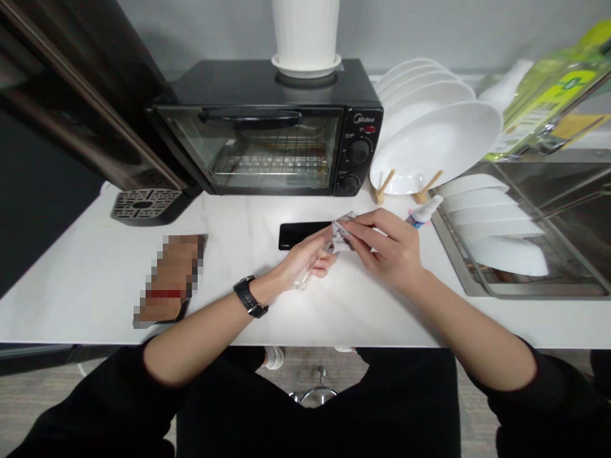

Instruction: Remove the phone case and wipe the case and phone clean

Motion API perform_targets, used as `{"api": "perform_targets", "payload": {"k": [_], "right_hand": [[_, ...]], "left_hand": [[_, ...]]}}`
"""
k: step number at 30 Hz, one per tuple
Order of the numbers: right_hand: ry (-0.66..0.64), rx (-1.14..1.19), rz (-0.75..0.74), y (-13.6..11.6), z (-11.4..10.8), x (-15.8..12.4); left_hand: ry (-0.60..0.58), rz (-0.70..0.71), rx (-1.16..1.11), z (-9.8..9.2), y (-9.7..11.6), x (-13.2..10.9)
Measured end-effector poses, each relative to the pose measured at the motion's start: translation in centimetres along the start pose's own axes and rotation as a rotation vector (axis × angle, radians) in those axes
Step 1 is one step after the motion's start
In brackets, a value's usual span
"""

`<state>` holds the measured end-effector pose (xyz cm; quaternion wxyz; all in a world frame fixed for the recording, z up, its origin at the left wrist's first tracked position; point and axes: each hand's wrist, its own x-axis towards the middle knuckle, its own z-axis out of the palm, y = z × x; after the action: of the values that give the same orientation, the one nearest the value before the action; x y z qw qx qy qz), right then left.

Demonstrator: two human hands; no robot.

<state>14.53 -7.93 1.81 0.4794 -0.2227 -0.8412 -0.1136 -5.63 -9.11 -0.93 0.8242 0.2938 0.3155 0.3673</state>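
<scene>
My left hand [305,257] is closed around a clear, flat plastic piece [305,275], perhaps a thin case or wrapper, held just above the white counter [95,280]. My right hand [389,245] pinches the top end of that same clear piece [342,226] with thumb and fingers. A black phone [300,234] lies flat on the counter just behind my hands. A black watch sits on my left wrist [249,297].
A black toaster oven [272,127] with a white pot [305,35] on top stands at the back. White plates [429,133] lean in a rack beside it. A small spray bottle [422,213] lies near the sink [534,254], which holds dishes. A blurred brown object [169,277] lies left.
</scene>
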Motion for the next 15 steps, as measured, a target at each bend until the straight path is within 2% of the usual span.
{"api": "perform_targets", "payload": {"k": [2, 7, 11, 15], "right_hand": [[-0.024, 0.027, -0.024, -1.2, 0.3, 0.1], [-0.033, 0.2, -0.162, -4.5, 1.3, -0.3], [-0.056, 0.241, -0.175, -5.4, 1.6, -0.6], [-0.065, 0.234, -0.148, -4.8, 1.7, -0.9]], "left_hand": [[0.018, 0.031, 0.016, 0.1, 0.0, -0.1], [-0.019, 0.298, 0.283, 0.9, 0.5, -1.1], [-0.003, 0.285, 0.428, 1.6, 1.0, -1.6], [0.012, 0.294, 0.407, 1.6, 1.0, -1.5]]}}
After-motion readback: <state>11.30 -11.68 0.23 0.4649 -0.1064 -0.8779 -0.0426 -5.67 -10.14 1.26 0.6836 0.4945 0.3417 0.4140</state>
